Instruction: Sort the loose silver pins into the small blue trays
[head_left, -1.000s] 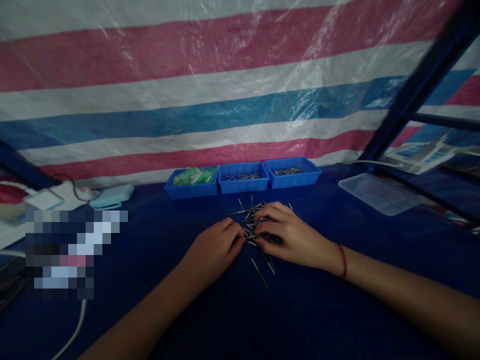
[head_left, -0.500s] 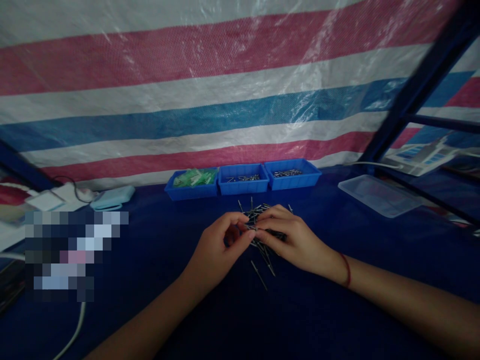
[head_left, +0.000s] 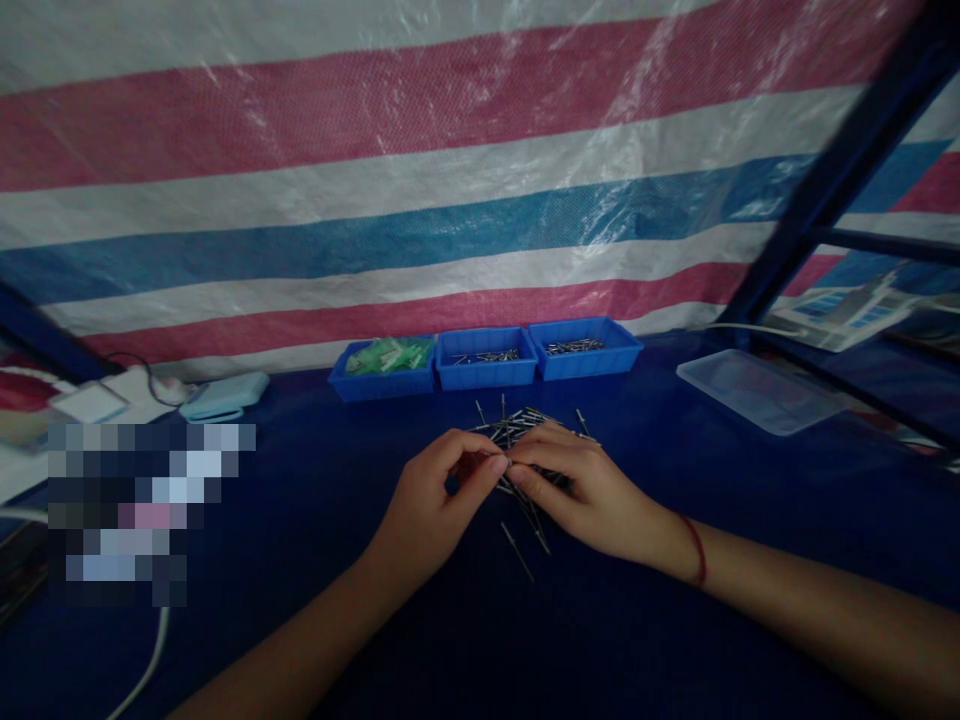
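In the head view my left hand (head_left: pixel 431 495) is closed in a pinch, thumb against forefinger, on a small silver blind rivet (head_left: pixel 508 462). The fingertips of my right hand (head_left: pixel 604 495) meet it there, pinched at the same rivet; most of the rivet is hidden by fingers. Beneath and behind both hands lies a loose pile of blind rivets (head_left: pixel 517 425), thin metal pins with short thicker heads, partly covered by my right hand. One stray rivet (head_left: pixel 517 552) lies nearer to me, apart from the pile.
Three blue bins stand in a row behind the pile: the left bin (head_left: pixel 382 386) holds green-and-clear plastic packets, the middle bin (head_left: pixel 486 375) and right bin (head_left: pixel 592 363) hold metal pieces. A clear plastic lid (head_left: pixel 757 392) lies right. A light-blue case (head_left: pixel 225 396) and cables are left.
My right hand's fingers have drawn closer together, and its fingertips have come in against my left fingertips. More rivets at the pile's back right show now. The bins have not moved.
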